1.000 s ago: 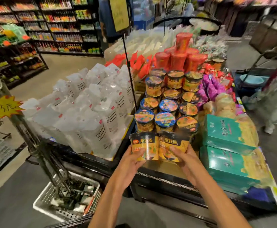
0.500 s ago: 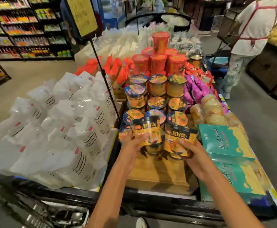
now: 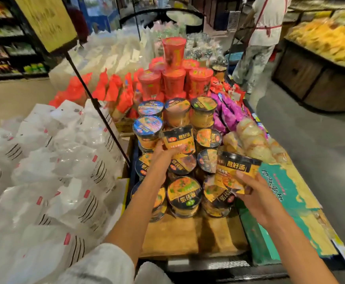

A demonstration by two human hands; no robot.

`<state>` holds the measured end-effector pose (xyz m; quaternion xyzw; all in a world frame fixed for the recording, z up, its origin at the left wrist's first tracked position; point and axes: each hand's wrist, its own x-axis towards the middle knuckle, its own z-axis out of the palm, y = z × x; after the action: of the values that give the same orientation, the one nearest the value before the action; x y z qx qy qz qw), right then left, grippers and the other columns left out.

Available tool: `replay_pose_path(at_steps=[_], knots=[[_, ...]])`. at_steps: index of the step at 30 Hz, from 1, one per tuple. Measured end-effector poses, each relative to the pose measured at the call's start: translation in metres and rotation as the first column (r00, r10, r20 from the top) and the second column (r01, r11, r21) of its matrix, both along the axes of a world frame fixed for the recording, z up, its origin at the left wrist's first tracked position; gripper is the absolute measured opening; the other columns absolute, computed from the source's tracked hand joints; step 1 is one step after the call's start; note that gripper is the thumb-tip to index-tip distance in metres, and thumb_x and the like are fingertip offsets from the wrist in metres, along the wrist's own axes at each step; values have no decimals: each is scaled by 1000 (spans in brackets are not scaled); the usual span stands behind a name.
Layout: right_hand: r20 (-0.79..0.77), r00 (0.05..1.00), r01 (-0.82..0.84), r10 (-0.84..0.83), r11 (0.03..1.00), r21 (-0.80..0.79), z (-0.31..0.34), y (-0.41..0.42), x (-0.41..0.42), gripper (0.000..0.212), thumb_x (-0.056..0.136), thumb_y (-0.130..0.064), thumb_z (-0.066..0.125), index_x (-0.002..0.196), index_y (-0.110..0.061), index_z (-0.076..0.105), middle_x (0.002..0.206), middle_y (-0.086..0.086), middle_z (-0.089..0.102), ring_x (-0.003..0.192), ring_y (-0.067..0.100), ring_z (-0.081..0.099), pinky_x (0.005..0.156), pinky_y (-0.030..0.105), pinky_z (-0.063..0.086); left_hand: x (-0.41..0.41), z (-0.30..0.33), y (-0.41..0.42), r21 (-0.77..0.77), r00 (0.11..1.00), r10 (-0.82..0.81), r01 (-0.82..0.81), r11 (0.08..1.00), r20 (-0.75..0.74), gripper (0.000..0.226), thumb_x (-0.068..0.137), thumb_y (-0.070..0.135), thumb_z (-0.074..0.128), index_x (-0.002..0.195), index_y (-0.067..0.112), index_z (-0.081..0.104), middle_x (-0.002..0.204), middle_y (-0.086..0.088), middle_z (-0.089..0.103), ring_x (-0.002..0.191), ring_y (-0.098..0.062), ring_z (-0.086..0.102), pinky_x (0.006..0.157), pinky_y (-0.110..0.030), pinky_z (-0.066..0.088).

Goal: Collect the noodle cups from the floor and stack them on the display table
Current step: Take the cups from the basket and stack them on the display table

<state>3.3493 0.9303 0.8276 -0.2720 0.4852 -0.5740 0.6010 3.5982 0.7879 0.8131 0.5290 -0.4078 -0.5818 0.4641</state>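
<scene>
Both hands are out over the counter (image 3: 188, 238), each clamped on a noodle cup. At about four o'clock the right hand (image 3: 257, 193) curls its fingers round the lower half of a yellow-and-black noodle cup (image 3: 236, 171), tilted and held just above the front right corner of the stack. Toward twelve o'clock from there, near the middle of the frame, the left hand (image 3: 163, 152) grips a second noodle cup (image 3: 177, 139) from below (its thumb is hidden behind the cup), holding it against the middle rows of the pile.

Closest to the camera, at six o'clock, bare wooden board lies in front of the stacked noodle cups (image 3: 185, 193), which stand lids up in rows and tiers, touching one another. White plastic bags (image 3: 50, 175) fill the nine o'clock side, and green boxes (image 3: 286, 201) lie flat at three o'clock, just beside the stack.

Farther along, at twelve o'clock, red cups (image 3: 173, 78) rise in a pyramid behind the yellow ones, with red packets (image 3: 114, 93) at eleven o'clock and purple packets (image 3: 227, 111) at one o'clock. A black pole leans across from the bags up to a yellow sign (image 3: 48, 21) at eleven o'clock.

At the far end, at one o'clock, a person in a white top (image 3: 268, 27) stands on the floor beside a bin of yellow goods (image 3: 327, 42).
</scene>
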Motion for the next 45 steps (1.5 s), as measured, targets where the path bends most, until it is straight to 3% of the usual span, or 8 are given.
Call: replay_pose_path(at_steps=[5, 9, 13, 22, 26, 32, 37, 45], knots=[[-2, 1000, 7, -7, 1000, 16, 5, -16, -17, 39, 82, -20, 75, 120, -27, 65, 116, 1, 79, 104, 15, 76, 86, 39, 52, -17, -12, -39, 9, 996, 20, -21, 1000, 86, 87, 75, 36, 93, 148, 30, 47, 138, 8, 65, 124, -18, 62, 85, -29, 54], [6, 1000, -2, 2, 1000, 21, 7, -30, -34, 41, 81, -21, 77, 120, -27, 65, 122, 4, 77, 112, 18, 74, 96, 43, 52, -33, -23, -58, -88, 981, 56, -40, 995, 184, 92, 79, 25, 93, 152, 28, 38, 145, 4, 57, 133, -19, 55, 112, -42, 45], [13, 1000, -10, 9, 999, 33, 8, -44, -47, 42, 79, -22, 79, 118, -27, 64, 119, 1, 77, 124, 22, 66, 104, 47, 48, -40, -26, -71, -103, 961, 129, -107, 989, 243, 104, 79, 26, 93, 160, 27, 27, 154, 4, 51, 140, -19, 48, 110, -34, 38], [27, 999, -17, 16, 1000, 15, 4, -62, -68, 42, 81, -20, 78, 121, -21, 65, 117, 5, 77, 111, 20, 73, 82, 35, 64, -44, -37, -87, -86, 938, 158, -138, 987, 308, 112, 80, 20, 92, 163, 26, 17, 160, -1, 46, 146, -23, 46, 116, -43, 40], [19, 999, -36, 36, 999, 9, 2, -65, -71, 27, 84, -21, 78, 110, -22, 73, 115, 6, 77, 111, 22, 73, 85, 36, 62, -44, -42, -85, -119, 933, 151, -118, 986, 327, 108, 81, 20, 91, 162, 25, 20, 157, 0, 49, 143, -21, 49, 115, -44, 45], [21, 999, -45, 44, 998, 44, 2, -72, -68, 53, 81, -20, 77, 131, -14, 60, 119, 5, 77, 115, 20, 72, 84, 35, 61, -40, -47, -83, -152, 935, 138, -92, 984, 328, 109, 81, 23, 91, 162, 28, 19, 159, 3, 45, 145, -19, 46, 119, -50, 44], [22, 999, -40, 39, 998, 58, 2, -76, -63, 61, 82, -19, 76, 139, -17, 55, 126, 5, 74, 122, 22, 68, 104, 48, 52, -34, -48, -86, -152, 928, 122, -72, 986, 353, 112, 78, 21, 93, 162, 28, 19, 152, 6, 50, 141, -17, 49, 117, -48, 45], [22, 998, -65, 64, 997, 52, -2, -82, -58, 37, 85, -17, 74, 116, -31, 58, 120, 2, 78, 115, 21, 73, 102, 48, 52, -34, -49, -81, -178, 923, 112, -48, 983, 369, 110, 80, 26, 92, 162, 29, 19, 155, 4, 50, 141, -16, 50, 117, -44, 46]])
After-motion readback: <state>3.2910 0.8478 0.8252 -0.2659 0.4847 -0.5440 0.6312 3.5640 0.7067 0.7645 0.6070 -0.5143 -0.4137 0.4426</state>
